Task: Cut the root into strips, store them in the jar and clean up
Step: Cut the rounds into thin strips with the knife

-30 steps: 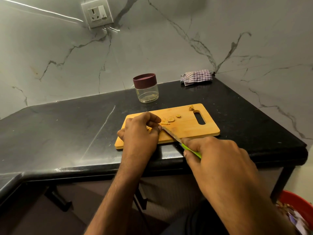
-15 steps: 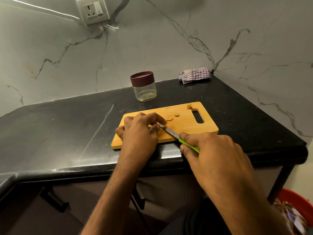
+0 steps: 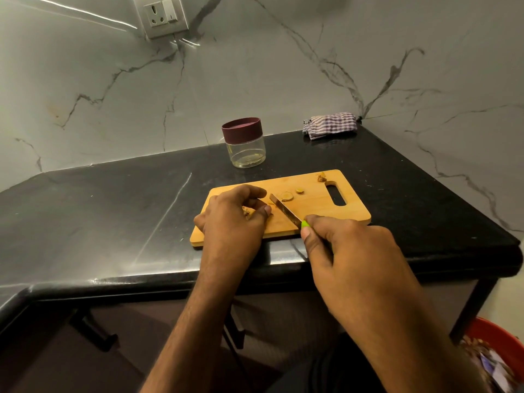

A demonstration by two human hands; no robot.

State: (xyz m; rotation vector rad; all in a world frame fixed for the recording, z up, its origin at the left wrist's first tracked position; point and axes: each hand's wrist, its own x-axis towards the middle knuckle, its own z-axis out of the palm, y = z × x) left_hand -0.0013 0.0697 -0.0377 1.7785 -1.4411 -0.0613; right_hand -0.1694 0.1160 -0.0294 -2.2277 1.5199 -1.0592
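Root [image 3: 248, 213] mostly hidden under fingers [image 3: 255, 207]

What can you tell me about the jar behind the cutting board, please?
The jar is short and round, with clear walls that look like glass or plastic and a dark maroon lid closed on top. It stands upright on the black counter, behind the cutting board and apart from it. It looks nearly empty. Neither hand touches it.
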